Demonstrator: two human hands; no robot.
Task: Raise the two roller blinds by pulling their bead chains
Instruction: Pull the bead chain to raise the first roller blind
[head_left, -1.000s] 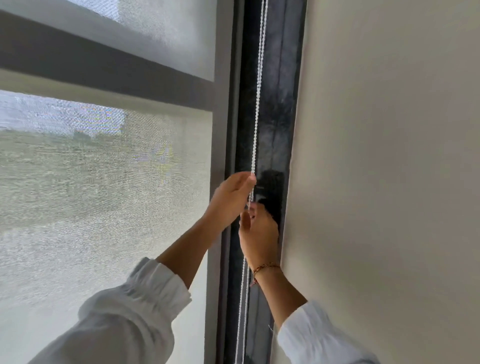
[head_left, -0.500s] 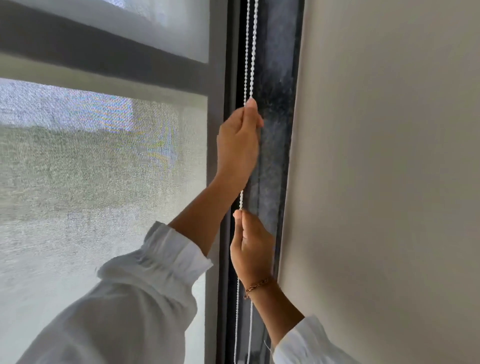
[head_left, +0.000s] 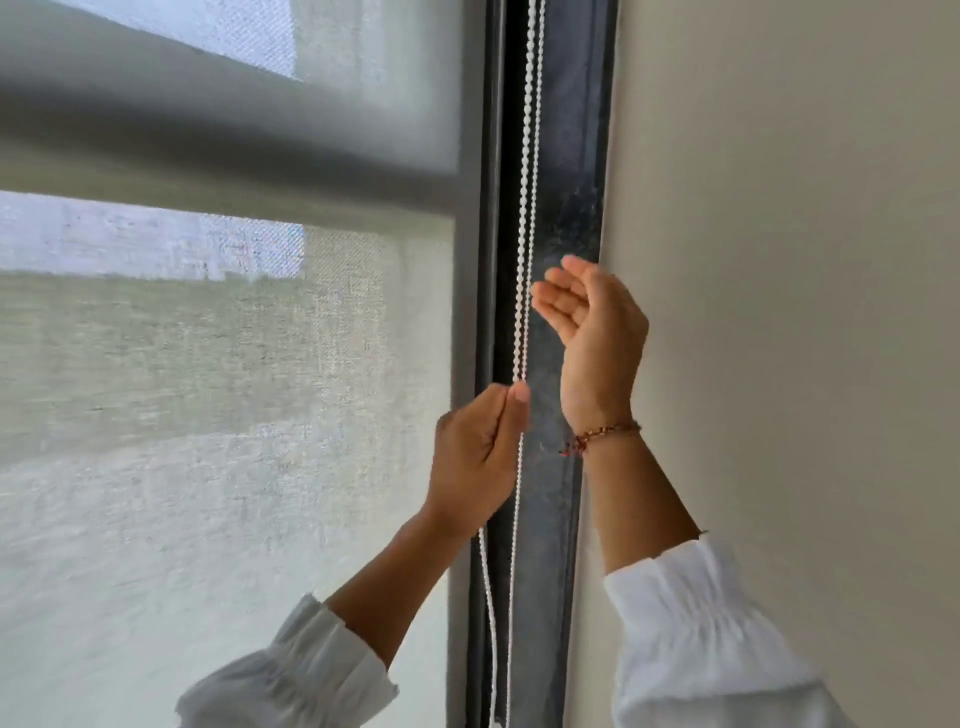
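Both hands swapped: left hand lower pinching bead chain, right hand released.

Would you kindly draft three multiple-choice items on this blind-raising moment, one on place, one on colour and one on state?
1. Where is the right hand relative to the left hand?
A. Higher up
B. Lower down
C. Level with it

2. What colour is the bead chain?
A. Black
B. White
C. Red

3. What is the state of the right hand?
A. Closed on the chain
B. Gripping the sleeve
C. Open, fingers spread, beside the chain

Answers:
1 A: it is raised above the left hand, in front of the dark window frame.
2 B: the beads show white against that frame.
3 C: its palm is open, while the left hand pinches the chain.
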